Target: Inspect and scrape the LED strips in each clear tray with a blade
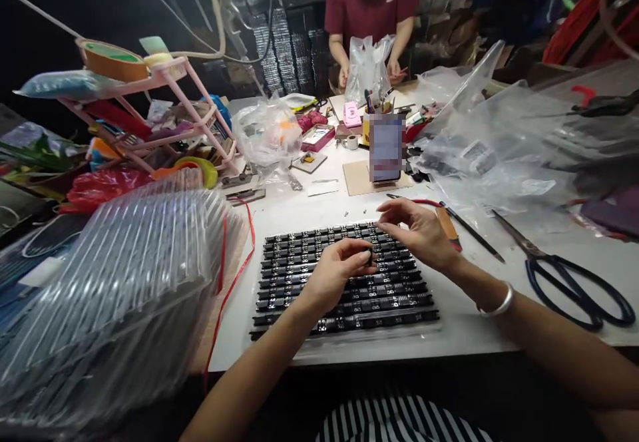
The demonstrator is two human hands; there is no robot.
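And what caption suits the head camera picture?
Left hand pinches a small black piece above black rows, right hand near.

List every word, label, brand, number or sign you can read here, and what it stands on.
No text reads clearly.
Rows of black pieces: white marks, too small.
Phone screen: blurred out.
Labels on clear plastic: too blurred.
Maroon shirt: small mark, unreadable.

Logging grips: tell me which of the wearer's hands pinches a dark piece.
The left hand: a small black piece sits between its fingertips. The right hand, with the silver bangle at its wrist, shows none.
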